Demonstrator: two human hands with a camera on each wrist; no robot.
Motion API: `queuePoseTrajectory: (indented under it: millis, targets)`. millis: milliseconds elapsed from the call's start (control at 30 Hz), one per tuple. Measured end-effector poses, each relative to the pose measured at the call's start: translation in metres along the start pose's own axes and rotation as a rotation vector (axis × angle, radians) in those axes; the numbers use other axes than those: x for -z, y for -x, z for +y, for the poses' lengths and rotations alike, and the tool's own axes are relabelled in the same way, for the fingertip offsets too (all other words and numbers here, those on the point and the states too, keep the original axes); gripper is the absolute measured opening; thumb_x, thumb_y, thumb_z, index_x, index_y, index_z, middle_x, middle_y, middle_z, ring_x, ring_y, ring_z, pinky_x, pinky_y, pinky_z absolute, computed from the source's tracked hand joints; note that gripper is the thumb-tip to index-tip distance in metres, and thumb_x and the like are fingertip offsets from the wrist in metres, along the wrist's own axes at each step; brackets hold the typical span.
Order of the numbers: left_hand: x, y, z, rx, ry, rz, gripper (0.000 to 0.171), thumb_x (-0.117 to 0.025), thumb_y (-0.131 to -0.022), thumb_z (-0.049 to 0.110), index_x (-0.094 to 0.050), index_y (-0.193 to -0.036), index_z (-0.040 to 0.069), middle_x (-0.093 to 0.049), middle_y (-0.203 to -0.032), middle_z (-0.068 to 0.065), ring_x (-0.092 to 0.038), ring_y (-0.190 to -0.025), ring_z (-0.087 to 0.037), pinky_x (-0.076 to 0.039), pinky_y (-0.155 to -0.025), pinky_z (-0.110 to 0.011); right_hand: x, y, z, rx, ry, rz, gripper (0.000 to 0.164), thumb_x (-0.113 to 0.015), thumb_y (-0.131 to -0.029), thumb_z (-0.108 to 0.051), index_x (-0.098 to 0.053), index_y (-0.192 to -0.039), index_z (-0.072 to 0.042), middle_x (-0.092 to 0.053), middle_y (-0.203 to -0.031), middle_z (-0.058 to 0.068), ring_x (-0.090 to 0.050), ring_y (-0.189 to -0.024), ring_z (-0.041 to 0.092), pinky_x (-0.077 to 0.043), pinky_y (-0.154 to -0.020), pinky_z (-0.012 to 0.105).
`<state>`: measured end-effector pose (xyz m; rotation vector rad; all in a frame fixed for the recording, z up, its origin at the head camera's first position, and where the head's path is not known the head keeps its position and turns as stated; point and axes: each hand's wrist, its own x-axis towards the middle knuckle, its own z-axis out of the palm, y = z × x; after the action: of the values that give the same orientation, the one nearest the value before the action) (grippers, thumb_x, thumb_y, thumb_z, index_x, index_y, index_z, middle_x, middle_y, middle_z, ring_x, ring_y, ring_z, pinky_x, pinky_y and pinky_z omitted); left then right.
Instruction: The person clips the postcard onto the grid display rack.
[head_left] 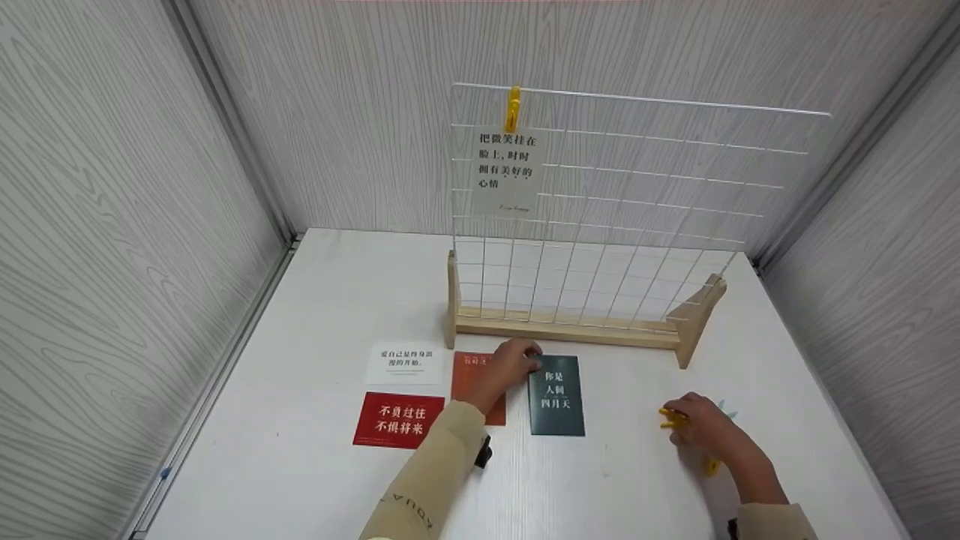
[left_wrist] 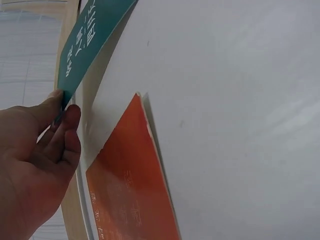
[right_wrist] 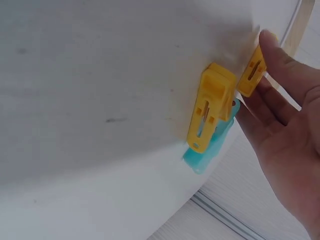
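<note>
My left hand [head_left: 511, 365] pinches the upper left corner of a dark green card [head_left: 556, 405] with white lettering. In the left wrist view, thumb and fingertips hold that green card [left_wrist: 90, 47] tilted up off the table. An orange card [left_wrist: 132, 185] lies just beside the hand, partly under the forearm in the head view. Over at the right, my right hand [head_left: 701, 420] holds a yellow clothespin [head_left: 674, 418] between thumb and fingers. Close by lie another yellow clothespin [right_wrist: 210, 107] and a turquoise clothespin [right_wrist: 207, 150].
A white wire grid [head_left: 637, 180] stands on a wooden base [head_left: 570, 332] behind the cards. A yellow clothespin [head_left: 513, 110] fixes a pale card [head_left: 505, 172] to it. Left on the table are a white card [head_left: 405, 371] and a red card [head_left: 382, 435].
</note>
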<state>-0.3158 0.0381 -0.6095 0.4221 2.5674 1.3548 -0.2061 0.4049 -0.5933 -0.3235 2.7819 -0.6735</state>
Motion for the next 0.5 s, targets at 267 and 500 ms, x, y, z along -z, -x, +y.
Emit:
queuePoseTrajectory:
  millis: [267,500]
  targets:
    - [0.003,0.006,0.004,-0.023,0.026,0.016,0.023,-0.055,-0.102,0.005,-0.071,-0.119,0.007,-0.07,-0.115,-0.004,-0.062,-0.104,-0.017,-0.052,-0.096,-0.04,-0.002,-0.002,-0.001,-0.021,0.048,0.034,0.04,-0.079,-0.085,-0.007,-0.065,-0.122,-0.001,-0.064,-0.106,0.01,-0.062,-0.101,0.031,-0.051,-0.094,0.055]
    - [0.006,0.011,0.012,0.064,0.173,-0.007,0.023,-0.058,-0.101,0.009,-0.068,-0.122,0.009,-0.068,-0.112,-0.002,-0.062,-0.096,-0.015,-0.055,-0.088,-0.035,-0.003,-0.004,-0.003,-0.004,0.081,0.063,0.035,-0.08,-0.084,-0.007,-0.068,-0.117,-0.004,-0.065,-0.101,0.008,-0.063,-0.097,0.029,-0.053,-0.09,0.052]
